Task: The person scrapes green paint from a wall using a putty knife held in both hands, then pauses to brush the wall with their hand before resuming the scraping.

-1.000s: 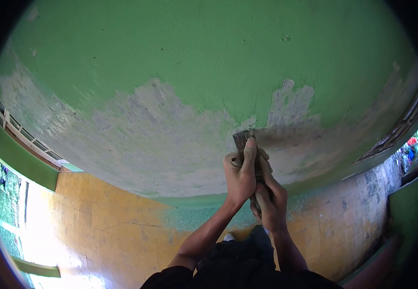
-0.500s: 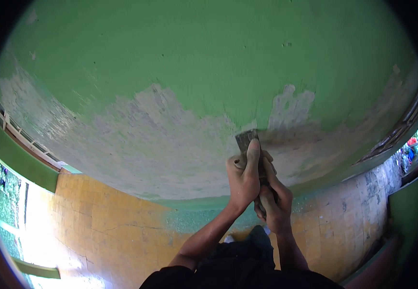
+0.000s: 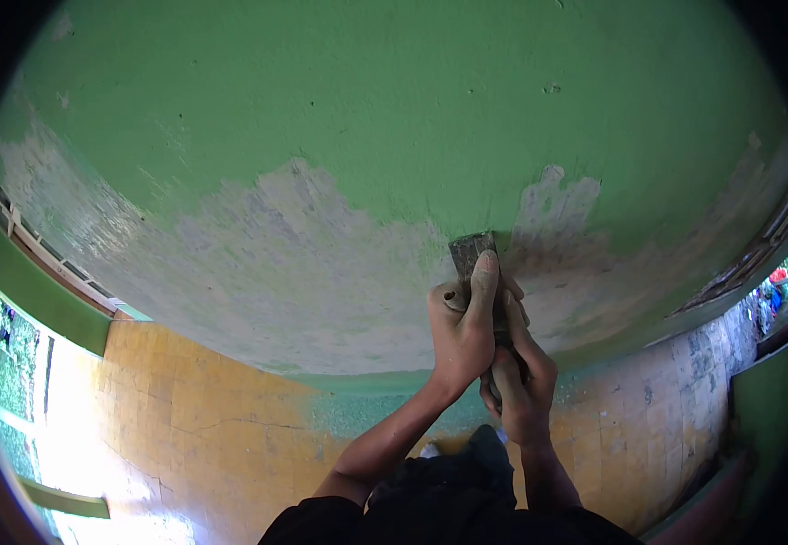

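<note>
Both of my hands grip one dark, worn scraper (image 3: 473, 243), its flat blade edge against the wall (image 3: 367, 109). My left hand (image 3: 463, 331) is closed around the upper part, with its thumb laid along the blade. Just below and to the right, my right hand (image 3: 523, 381) is wrapped around the handle, which the fingers mostly hide. Green paint covers the upper wall. Beneath it spreads a ragged bare patch (image 3: 285, 263) of greyish white, and the blade sits at the border between the two.
Yellow tiles (image 3: 221, 400) make up the floor, with a teal-stained strip (image 3: 367, 413) along the wall's foot. Bright openings (image 3: 13, 354) stand at the left. A dark low ledge (image 3: 703, 490) runs along the right side. My feet are close to the wall.
The scraper and both hands have shifted slightly up and to the right along the wall. Both hands keep the same grip.
</note>
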The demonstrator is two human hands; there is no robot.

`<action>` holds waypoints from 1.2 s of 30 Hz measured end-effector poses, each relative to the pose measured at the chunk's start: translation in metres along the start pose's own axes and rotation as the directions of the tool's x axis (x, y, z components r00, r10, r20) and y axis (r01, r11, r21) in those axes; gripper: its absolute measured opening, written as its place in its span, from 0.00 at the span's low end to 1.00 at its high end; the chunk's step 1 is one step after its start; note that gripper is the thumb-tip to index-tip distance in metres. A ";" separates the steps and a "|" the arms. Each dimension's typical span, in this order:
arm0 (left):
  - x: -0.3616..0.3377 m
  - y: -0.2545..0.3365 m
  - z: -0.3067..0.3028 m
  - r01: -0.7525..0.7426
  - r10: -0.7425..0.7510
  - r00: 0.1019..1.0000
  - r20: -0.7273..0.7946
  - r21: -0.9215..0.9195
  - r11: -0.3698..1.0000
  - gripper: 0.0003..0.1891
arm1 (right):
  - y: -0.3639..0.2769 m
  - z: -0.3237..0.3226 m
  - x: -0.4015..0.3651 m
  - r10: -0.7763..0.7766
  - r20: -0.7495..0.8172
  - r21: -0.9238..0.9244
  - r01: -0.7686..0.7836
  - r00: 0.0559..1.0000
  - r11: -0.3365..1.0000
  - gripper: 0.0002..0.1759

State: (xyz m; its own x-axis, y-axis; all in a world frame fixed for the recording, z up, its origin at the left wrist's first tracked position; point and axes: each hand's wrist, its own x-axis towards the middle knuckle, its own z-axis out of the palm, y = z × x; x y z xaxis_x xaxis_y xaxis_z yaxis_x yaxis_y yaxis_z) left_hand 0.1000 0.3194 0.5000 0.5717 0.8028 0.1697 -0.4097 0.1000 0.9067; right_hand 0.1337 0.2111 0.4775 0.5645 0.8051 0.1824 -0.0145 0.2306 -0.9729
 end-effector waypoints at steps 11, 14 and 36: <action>0.007 0.000 0.002 -0.026 0.026 1.000 0.008 0.048 0.998 0.29 | 0.000 -0.002 0.002 -0.021 -0.008 -0.032 0.021 1.000 0.999 0.33; 0.007 0.009 0.008 -0.019 0.019 1.000 0.005 0.004 1.000 0.29 | -0.014 0.000 0.006 -0.017 -0.005 -0.021 0.017 1.000 1.000 0.33; 0.008 0.017 0.010 -0.038 0.039 0.999 -0.016 0.010 0.999 0.26 | -0.021 0.000 0.007 -0.039 0.002 -0.030 0.039 0.999 0.999 0.32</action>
State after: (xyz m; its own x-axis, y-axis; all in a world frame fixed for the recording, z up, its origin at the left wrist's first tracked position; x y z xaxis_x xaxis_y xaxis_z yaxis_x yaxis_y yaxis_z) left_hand 0.1049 0.3222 0.5203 0.5440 0.8153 0.1984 -0.4241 0.0631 0.9034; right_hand 0.1377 0.2121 0.4998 0.5632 0.7964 0.2202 0.0324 0.2450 -0.9690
